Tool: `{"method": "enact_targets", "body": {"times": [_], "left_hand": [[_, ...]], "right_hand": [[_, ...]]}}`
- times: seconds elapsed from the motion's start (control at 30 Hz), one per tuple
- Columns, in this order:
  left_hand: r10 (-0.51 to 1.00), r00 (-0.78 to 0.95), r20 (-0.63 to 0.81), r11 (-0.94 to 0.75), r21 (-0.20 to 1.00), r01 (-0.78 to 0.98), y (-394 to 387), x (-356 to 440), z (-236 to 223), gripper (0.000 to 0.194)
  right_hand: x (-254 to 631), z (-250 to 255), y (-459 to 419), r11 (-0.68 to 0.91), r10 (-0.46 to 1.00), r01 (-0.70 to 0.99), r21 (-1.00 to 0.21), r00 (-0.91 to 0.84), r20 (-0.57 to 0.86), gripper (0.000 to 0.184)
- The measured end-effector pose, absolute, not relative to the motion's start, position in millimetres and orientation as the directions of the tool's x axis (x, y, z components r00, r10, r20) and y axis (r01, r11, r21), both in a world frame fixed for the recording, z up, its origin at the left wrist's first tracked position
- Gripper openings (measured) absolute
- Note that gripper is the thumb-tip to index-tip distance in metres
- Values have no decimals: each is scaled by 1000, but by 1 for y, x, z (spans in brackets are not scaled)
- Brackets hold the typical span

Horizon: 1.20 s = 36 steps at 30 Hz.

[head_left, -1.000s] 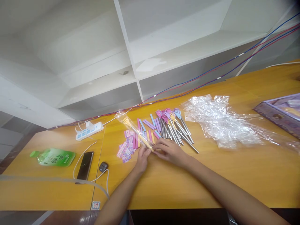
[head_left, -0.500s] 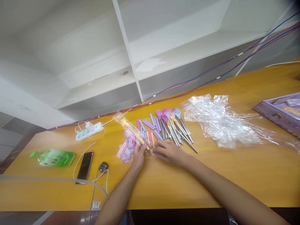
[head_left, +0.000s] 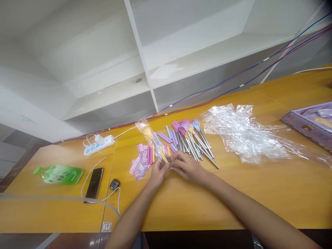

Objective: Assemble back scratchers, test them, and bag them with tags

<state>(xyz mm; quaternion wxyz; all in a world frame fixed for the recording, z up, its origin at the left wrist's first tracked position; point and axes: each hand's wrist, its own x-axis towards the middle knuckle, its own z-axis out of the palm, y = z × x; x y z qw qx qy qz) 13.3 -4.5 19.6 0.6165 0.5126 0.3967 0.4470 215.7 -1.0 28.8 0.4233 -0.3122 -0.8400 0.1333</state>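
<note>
A yellow back scratcher (head_left: 148, 132) lies inside a long clear plastic bag (head_left: 142, 124), its hand-shaped head toward the shelf. My left hand (head_left: 158, 173) is closed round the near end of the bagged scratcher. Beside it, my right hand (head_left: 187, 168) pinches at the bag's near end, fingertips meeting those of the left; the exact grip is partly hidden. Just beyond my hands lie several pastel tubes (head_left: 165, 138), seen partly through the bag. Purple printed cards (head_left: 140, 163) lie to the left, and loose back scratchers with metal rods (head_left: 194, 143) are heaped to the right.
Many clear bags (head_left: 241, 138) are piled at the right, near a purple box (head_left: 306, 129). On the left are a green bottle (head_left: 62, 174), a phone (head_left: 94, 185), a black earphone case (head_left: 114, 184) and a power strip (head_left: 99, 146). Shelves (head_left: 194, 62) stand behind.
The bagged back scratcher has swung to a steeper angle, its head moving right. My left hand has shifted slightly right and nearer me, and my two hands have come together.
</note>
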Motion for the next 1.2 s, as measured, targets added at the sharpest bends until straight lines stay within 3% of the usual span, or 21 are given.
{"method": "enact_targets", "body": {"times": [0.17, 0.4, 0.8, 1.03, 1.2], "left_hand": [[944, 326, -54, 118, 976, -182, -3, 12, 12, 53], [899, 439, 4, 81, 981, -176, -5, 14, 22, 48], [916, 400, -38, 79, 993, -87, -3, 13, 16, 47], [950, 304, -64, 103, 988, -115, -2, 13, 17, 46], [942, 331, -48, 97, 986, -133, 0, 12, 24, 38]], "right_hand": [[216, 34, -2, 686, 726, 408, -602, -436, 532, 7], [216, 36, -1, 659, 746, 378, -650, -439, 501, 6], [219, 32, 4, 538, 810, 228, -811, -405, 424, 11], [221, 38, 2, 311, 904, 286, -906, -383, 189, 38], [218, 45, 1, 390, 849, 382, -838, -501, 166, 49]]}}
